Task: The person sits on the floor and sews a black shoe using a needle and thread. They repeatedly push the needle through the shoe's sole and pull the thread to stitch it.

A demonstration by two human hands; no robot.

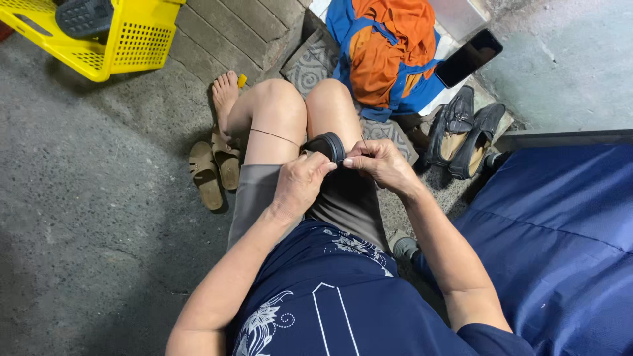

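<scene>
- So, looking down from the head camera: a person sits with both knees drawn up, and a dark shoe [324,146] rests across the knees, sole and rim facing the camera;
- the left hand [300,184] wraps the near end of the shoe, fingers curled shut around it, thumb pressed on the rim;
- the right hand [380,165] sits just beside it, fingertips pinched together at the edge of the shoe; looks like they're nipping a thin thread [273,136], which runs taut across the left knee, though I can't make out a needle;
- handling-wise, my guess is the shoe is light and a bit rubbery; stiff along the sole, softer at the upper, so it'll flex if squeezed hard; best held around the sole end like the left hand does, leaving the rim free;
- the thread is the fiddly bit; thin, easy to lose, probably snaps or slips if yanked, so a tight fingertip pinch near the shoe makes sense;
- around it: tan sandals [214,168] on the concrete floor [79,198] by the bare foot, a pair of dark loafers [465,132] to the right, a yellow crate [119,39] top left, orange and blue cloth [389,53] ahead, a black phone [468,58] near it, and a blue mattress [560,231] on the right.
</scene>
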